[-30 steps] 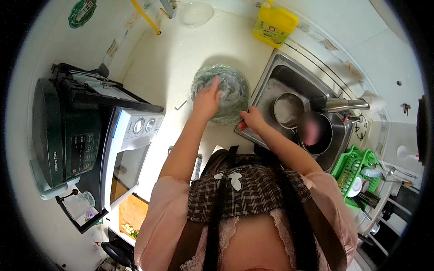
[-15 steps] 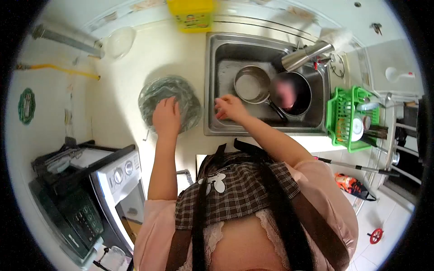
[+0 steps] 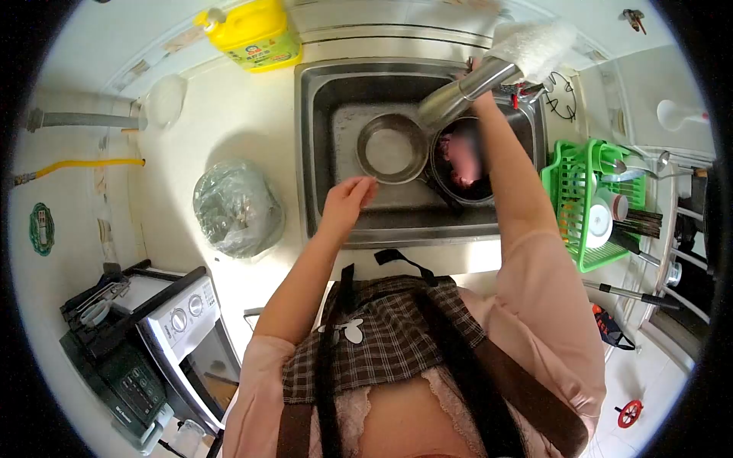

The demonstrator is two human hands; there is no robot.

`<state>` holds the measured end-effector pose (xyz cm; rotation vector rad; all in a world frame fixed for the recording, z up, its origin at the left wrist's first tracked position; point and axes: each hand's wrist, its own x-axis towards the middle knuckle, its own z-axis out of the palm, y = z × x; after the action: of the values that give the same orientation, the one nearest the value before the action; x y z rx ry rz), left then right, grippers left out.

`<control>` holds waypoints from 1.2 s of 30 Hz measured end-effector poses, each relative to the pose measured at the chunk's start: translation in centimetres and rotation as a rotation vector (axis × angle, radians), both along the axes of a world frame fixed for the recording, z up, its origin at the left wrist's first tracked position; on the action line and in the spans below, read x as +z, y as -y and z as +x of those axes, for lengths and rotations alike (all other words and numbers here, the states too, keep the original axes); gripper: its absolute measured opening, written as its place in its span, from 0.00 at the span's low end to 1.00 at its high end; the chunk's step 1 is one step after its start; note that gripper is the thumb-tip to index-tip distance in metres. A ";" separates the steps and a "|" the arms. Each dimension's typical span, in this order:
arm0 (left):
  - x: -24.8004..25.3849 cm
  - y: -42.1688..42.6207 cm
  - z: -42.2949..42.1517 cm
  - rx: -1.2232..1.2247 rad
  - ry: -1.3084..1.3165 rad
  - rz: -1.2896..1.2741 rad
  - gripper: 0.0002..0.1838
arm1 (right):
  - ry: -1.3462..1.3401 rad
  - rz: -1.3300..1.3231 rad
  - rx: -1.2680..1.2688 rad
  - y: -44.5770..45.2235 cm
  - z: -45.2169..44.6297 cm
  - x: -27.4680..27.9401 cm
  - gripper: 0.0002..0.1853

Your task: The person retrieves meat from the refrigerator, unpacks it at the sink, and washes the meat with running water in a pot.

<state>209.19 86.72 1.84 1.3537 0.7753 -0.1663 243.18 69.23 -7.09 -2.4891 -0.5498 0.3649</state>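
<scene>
Over the front left of the sink [image 3: 397, 235], my left hand [image 3: 350, 201] hangs with loosely bent fingers and nothing in it. Just right of it a round metal strainer or pan [image 3: 365, 162] lies in the basin. My right hand [image 3: 481, 82] reaches to the back of the sink, behind the steel faucet [image 3: 466, 93]; its fingers are mostly hidden there. Below that arm sits a dark pan [image 3: 439, 177] with pinkish pieces, perhaps meat [image 3: 460, 164], partly blurred. On the counter to the left stands a bowl-shaped container lined with a clear plastic bag [image 3: 238, 208].
A yellow jug [image 3: 259, 38] stands at the back wall. Right of the sink is a green dish rack [image 3: 584, 237] with dishes and utensils. White cloth [image 3: 534, 49] covers the faucet's upper part. An oven-like appliance [image 3: 183, 317] sits at the lower left.
My left hand has left the bagged container and moved right, over the sink. My right hand has gone from the sink's left edge to behind the faucet. The view has shifted right.
</scene>
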 end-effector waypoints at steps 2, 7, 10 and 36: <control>-0.7 0.8 2.8 0.015 -0.026 -0.157 0.15 | 0.129 -0.269 0.098 -0.7 -1.0 0.0 0.31; -4.6 2.8 8.9 0.338 0.046 -0.650 0.18 | 0.345 0.151 0.025 -0.8 -4.6 -0.2 0.17; -5.7 3.9 11.8 0.471 0.029 -0.718 0.16 | 0.025 0.650 -0.094 -2.3 -9.2 2.1 0.14; -19.6 3.2 5.8 0.416 -0.541 0.040 0.11 | -0.175 0.261 0.322 5.0 -23.7 -2.7 0.20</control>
<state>214.98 83.49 -17.81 1.1629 1.5034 -0.1893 219.52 64.26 -9.81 -2.0953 -0.8689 0.5877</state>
